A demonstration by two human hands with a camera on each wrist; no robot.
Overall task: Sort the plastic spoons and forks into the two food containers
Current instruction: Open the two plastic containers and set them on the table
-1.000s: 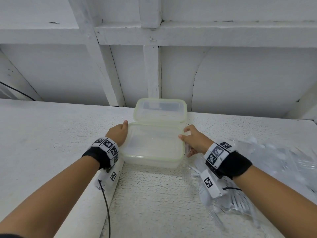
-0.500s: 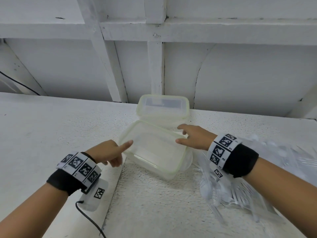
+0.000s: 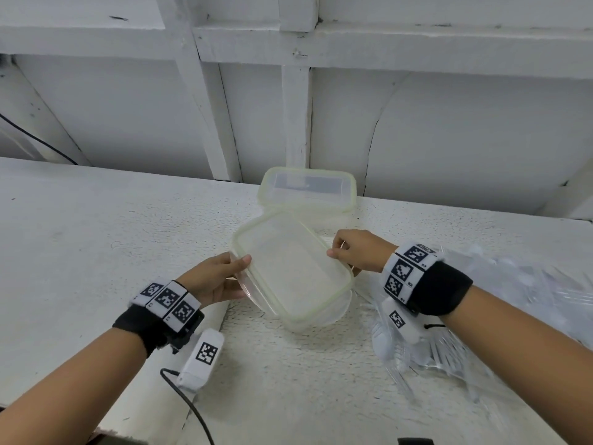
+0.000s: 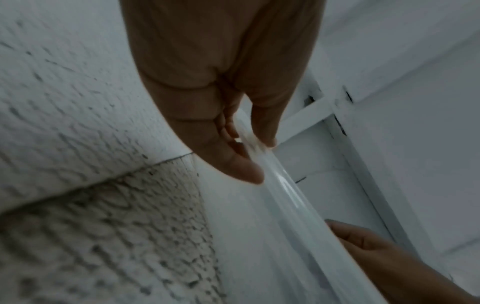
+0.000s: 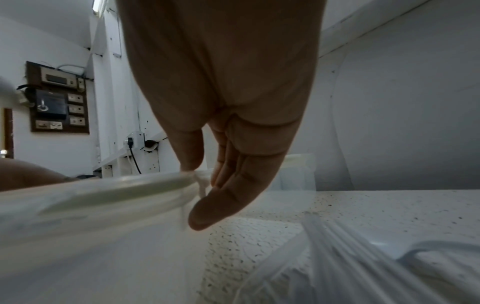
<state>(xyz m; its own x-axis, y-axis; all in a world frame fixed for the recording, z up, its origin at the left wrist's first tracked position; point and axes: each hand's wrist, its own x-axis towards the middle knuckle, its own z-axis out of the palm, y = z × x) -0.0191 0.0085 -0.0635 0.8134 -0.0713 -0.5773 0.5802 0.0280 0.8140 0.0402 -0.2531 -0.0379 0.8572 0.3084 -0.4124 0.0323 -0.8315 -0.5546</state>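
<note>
A clear lidded food container [image 3: 293, 271] with a pale green rim is tilted and turned diagonally at the table's middle. My left hand [image 3: 221, 277] grips its left edge, thumb on the lid. My right hand [image 3: 353, 252] pinches its right edge. In the left wrist view the left hand [image 4: 249, 148] pinches the container rim [image 4: 280, 185]; in the right wrist view the right hand [image 5: 205, 185] holds the lid edge [image 5: 116, 189]. A second closed container [image 3: 308, 191] stands behind by the wall. A heap of clear plastic spoons and forks [image 3: 433, 351] lies under my right forearm.
The white textured table [image 3: 96, 236] reaches left and toward me. A white panelled wall [image 3: 449, 123] rises just behind the containers. A black cable [image 3: 192, 409] hangs from my left wrist device. More clear plastic wrapping [image 3: 529, 284] spreads at the right.
The near container has been lifted, tilted and turned diagonally. My left hand drew back from its side and now grips its left edge again. My right hand stayed on the right edge.
</note>
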